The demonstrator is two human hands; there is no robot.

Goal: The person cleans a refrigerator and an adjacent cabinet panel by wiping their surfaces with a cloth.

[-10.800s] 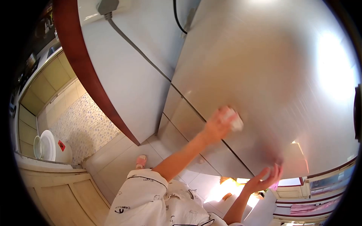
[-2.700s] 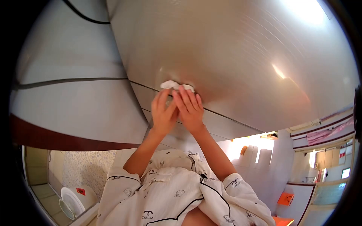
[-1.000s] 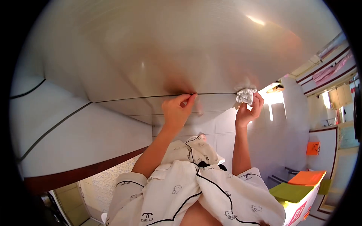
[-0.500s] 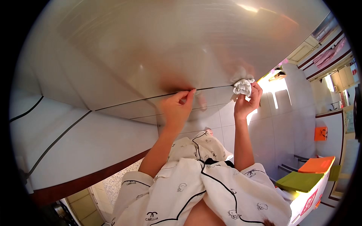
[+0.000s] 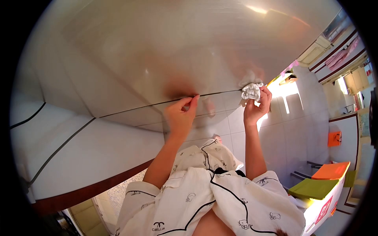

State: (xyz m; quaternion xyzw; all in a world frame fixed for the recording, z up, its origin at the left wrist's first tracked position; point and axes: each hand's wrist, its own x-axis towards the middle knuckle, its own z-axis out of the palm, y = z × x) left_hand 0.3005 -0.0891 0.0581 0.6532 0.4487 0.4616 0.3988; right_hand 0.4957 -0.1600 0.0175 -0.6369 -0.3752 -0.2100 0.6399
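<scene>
A large glossy, metallic-looking panel (image 5: 157, 51) fills the upper view, with a thin dark seam (image 5: 143, 106) running across its lower part. At that seam, my left hand (image 5: 182, 116) has thumb and forefinger pinched together; whatever sits between the fingertips, if anything, is too small to make out. Farther right along the same seam, my right hand (image 5: 257, 108) grips a crumpled white cloth (image 5: 251, 91) against the panel's edge. Blurred reflections of both hands show in the shiny surface.
White wall panels (image 5: 86, 153) with dark strips stand at the left. Grey floor tiles (image 5: 275, 141) lie below and right, with a sunlit patch. At lower right are a green lid or cover (image 5: 313, 188) and an orange one (image 5: 330, 171). An orange bag (image 5: 334, 139) hangs farther off.
My left hand has slid a little to the left along the seam, still pinched. My right hand and the cloth have shifted very slightly left.
</scene>
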